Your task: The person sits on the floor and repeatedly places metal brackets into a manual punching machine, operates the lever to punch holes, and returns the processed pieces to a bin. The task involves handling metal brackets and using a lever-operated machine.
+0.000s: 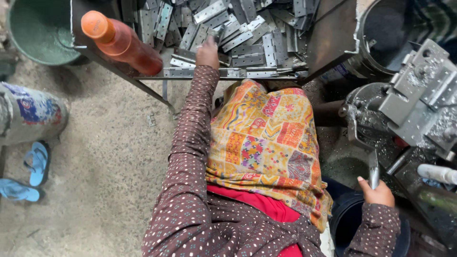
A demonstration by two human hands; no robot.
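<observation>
Dotted sleeve [190, 190], flat grey metal hinges [247, 43]

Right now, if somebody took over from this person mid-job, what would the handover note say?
Left hand: stretched forward to the metal tray, closed on one flat hinge at the edge of the hinge pile.
Right hand: gripping the machine lever beside the press, which is covered in metal chips.
Also near: an orange bottle lies on the tray's left corner, and a patterned cloth covers the lap.
Done: cannot tell how many hinges are worked.
Left: a large pile remains in the tray.
</observation>
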